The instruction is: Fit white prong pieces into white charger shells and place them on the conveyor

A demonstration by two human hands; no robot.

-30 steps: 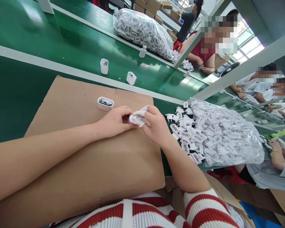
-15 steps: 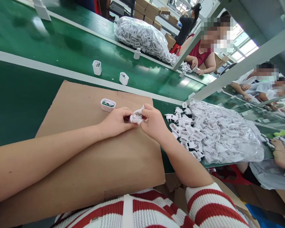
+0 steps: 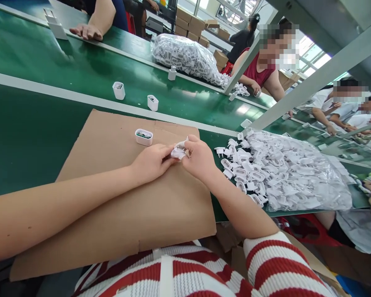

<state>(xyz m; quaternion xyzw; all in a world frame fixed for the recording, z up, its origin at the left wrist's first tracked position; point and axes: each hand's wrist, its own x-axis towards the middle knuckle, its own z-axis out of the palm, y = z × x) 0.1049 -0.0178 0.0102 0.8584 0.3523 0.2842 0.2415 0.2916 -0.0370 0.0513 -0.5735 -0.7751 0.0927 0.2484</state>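
Observation:
Over the cardboard sheet (image 3: 136,206), my left hand (image 3: 151,164) and my right hand (image 3: 199,160) meet on a white plastic charger part (image 3: 178,152). The fingers of both hands are closed on it and hide much of its shape. Just beyond my left hand, an open white charger housing (image 3: 144,137) stands on the cardboard, with a green circuit board inside. To the right of my right hand spreads a pile of white plug covers (image 3: 241,171), some with pins showing.
A large clear bag (image 3: 306,177) of plug covers lies to the right. On the green conveyor belt (image 3: 89,78) stand two open housings (image 3: 118,90) and a small plug (image 3: 172,73). A slanted metal post (image 3: 306,82) crosses the right side. Co-workers sit across the belt.
The housings and small plug on the belt have moved left. A co-worker's hand now rests on the belt's far edge at upper left. My hands keep nearly the same hold.

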